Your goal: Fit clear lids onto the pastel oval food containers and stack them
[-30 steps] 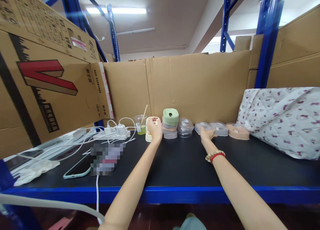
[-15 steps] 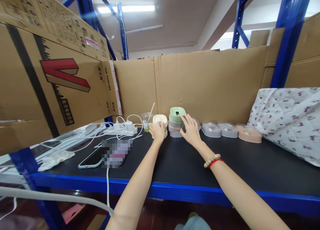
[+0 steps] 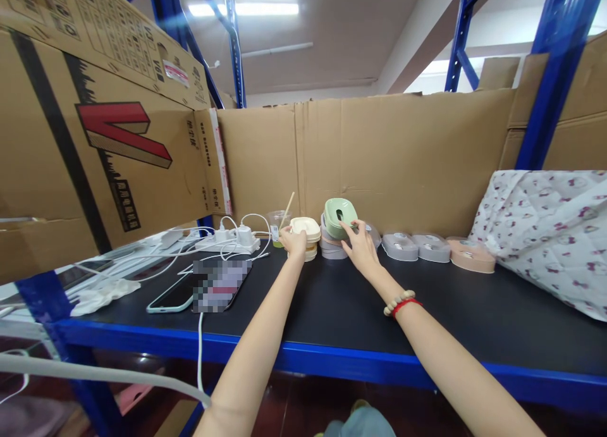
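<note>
My left hand (image 3: 294, 242) grips a cream rounded-square plastic box (image 3: 309, 226) at its left side, thumb on the front. That box sits above a second cream box (image 3: 311, 253). The fingers of my right hand (image 3: 362, 247) close on the lower right of a light green rounded-square box (image 3: 336, 208), which has a dark oval slot in its face. The green box tilts toward me over a stack of greyish boxes (image 3: 334, 252); whether it still touches the stack I cannot tell. Behind my left hand stands a clear cup (image 3: 277, 221) with a straw.
Two grey containers (image 3: 401, 247) and a peach container (image 3: 472, 256) line up on the right, before a patterned cloth (image 3: 550, 234). Phones (image 3: 173, 296), a white power strip (image 3: 230, 245) and cables lie left. Cardboard (image 3: 403, 159) walls the back of the black shelf (image 3: 360, 317).
My right fingers have closed on the green box, and it has tipped toward me. My left hand has shifted left around the cream box, which now sits slightly askew.
</note>
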`<action>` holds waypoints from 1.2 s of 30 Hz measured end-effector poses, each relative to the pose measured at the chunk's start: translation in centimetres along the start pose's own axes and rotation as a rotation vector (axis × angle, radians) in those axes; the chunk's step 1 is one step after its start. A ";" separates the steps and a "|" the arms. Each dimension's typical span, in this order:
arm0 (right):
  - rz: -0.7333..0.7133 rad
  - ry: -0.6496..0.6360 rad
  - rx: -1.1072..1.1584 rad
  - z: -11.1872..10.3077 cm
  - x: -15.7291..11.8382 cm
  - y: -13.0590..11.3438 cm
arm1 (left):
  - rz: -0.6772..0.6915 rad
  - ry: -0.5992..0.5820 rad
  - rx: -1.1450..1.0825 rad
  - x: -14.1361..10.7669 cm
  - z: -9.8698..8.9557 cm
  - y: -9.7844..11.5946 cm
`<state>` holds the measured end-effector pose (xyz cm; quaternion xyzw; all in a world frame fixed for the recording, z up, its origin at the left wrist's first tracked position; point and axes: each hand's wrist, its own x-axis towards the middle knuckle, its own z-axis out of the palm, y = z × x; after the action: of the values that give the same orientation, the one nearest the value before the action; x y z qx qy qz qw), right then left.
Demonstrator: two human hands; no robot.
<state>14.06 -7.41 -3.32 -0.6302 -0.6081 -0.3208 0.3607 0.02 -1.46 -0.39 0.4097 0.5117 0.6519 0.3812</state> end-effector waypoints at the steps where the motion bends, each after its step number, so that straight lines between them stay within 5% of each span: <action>1: 0.011 0.015 0.006 0.0 0.0 0.0 | -0.045 0.018 -0.041 0.2 0.2 -0.2; 9: 0.093 -0.008 -0.027 -0.7 -0.3 -0.3 | -0.128 -0.017 -0.136 1.4 0.6 -1.0; 17: 0.173 -0.030 -0.031 -1.3 -0.2 -0.4 | -0.153 -0.054 -0.198 0.4 -0.2 0.5; 28: 0.198 0.007 -0.004 -1.3 -0.3 -0.2 | 0.070 -0.191 -0.356 -1.3 0.3 1.7; 36: 0.244 0.010 -0.005 -1.3 -0.2 -0.2 | -0.208 -0.292 -0.717 -2.4 0.4 2.5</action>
<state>13.95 -8.59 -2.75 -0.6988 -0.5244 -0.2789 0.3985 1.06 -4.01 1.74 0.2849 0.2308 0.6820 0.6328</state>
